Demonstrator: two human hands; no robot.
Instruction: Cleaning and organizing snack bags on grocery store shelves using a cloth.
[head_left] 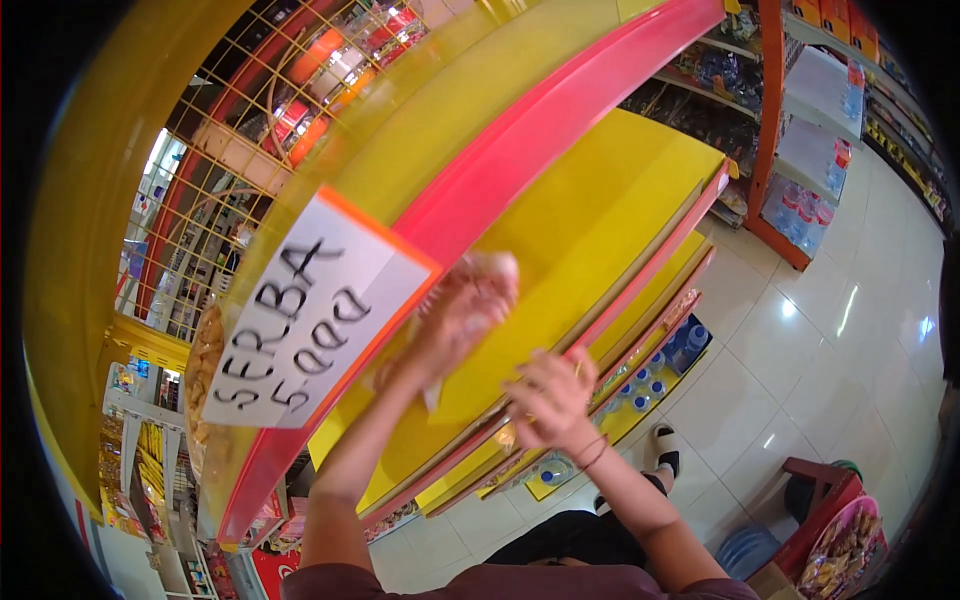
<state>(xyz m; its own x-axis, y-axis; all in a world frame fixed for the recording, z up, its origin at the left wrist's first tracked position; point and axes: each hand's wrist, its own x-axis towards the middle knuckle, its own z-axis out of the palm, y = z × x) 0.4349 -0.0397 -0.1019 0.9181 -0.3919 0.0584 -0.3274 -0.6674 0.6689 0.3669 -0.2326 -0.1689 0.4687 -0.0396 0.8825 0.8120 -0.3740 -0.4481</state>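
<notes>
My left hand [465, 308] reaches over a yellow shelf [610, 190], just under the red front edge [530, 130] of the shelf above. Motion smears its fingers, and whether anything is in them I cannot make out. A small whitish bit shows below the wrist, too blurred to name. Lower and to the right, my right hand [550, 398] hovers by the red edge strip [640, 290] of the yellow shelf, fingers apart and apparently holding nothing. A white handwritten card [310, 320] with an orange border stands on the upper shelf's edge, left of my left hand.
Bagged brown snacks [205, 380] sit at the upper shelf's left end, before a yellow wire grid [230, 170]. Water bottles [640, 390] stand on the lowest tier. Right are a tiled floor [790, 350], an orange-framed rack [770, 130] and a red stool [825, 490] beside a pink basket of packets.
</notes>
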